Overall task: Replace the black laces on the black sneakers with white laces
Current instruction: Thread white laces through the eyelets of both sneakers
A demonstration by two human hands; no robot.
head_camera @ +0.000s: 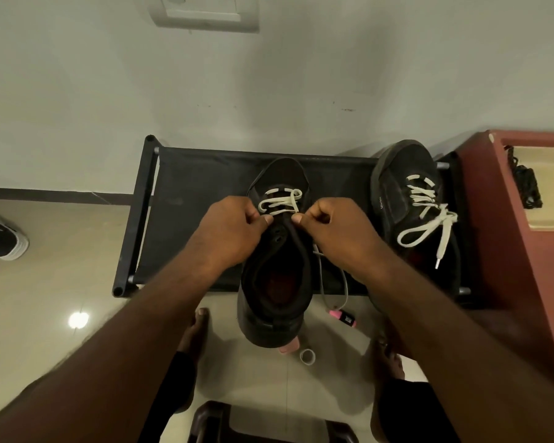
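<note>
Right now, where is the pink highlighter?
In the head view, the pink highlighter lies on the floor right of centre, beside the heel of the middle sneaker and just in front of the black rack.

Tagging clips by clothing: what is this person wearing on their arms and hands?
Nothing visible. The left hand and right hand are ungloved, and no rings show. The left forearm and right forearm are bare to the frame edge: no sleeves, watch or bands. The thumbnails look short.

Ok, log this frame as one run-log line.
step: relacing | centre sneaker: white lace through front eyelets only | left hand: pinches lace | right hand: pinches lace | other sneaker: laced white, on rack
</note>
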